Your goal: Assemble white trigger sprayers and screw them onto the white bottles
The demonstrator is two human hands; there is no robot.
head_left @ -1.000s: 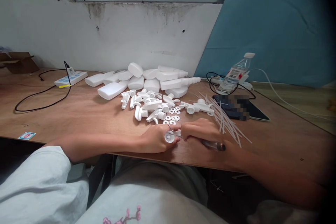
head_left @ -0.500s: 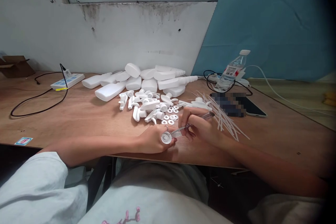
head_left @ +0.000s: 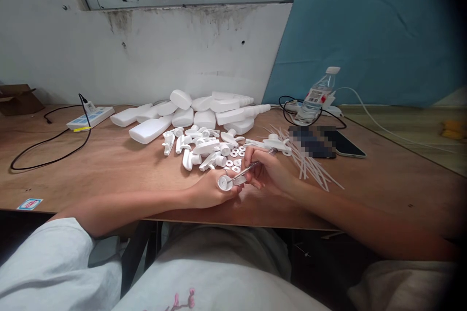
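Near the table's front edge, my left hand [head_left: 208,191] is closed around a white trigger spray head [head_left: 225,183], its round cap opening turned up toward me. My right hand [head_left: 272,171] pinches a pair of thin metal tweezers [head_left: 251,167], slanted down to the left. Their tip reaches into the cap opening; whether it grips anything there is too small to tell. Just beyond my hands lie several white ring washers [head_left: 234,153] and a pile of white trigger spray heads [head_left: 206,147]. Thin white dip tubes [head_left: 312,171] are spread to the right of my right hand.
White bottles [head_left: 150,129] lie heaped against the wall. At the right back stand a clear water bottle [head_left: 310,107] and, in front of it, a phone [head_left: 346,144] beside a pixelated patch. A power strip [head_left: 91,118] with a black cable lies at the left.
The tweezers' tip has moved from the cap's rim toward its middle. My view has shifted slightly, so the whole scene sits a little farther left. Both hands keep their hold.
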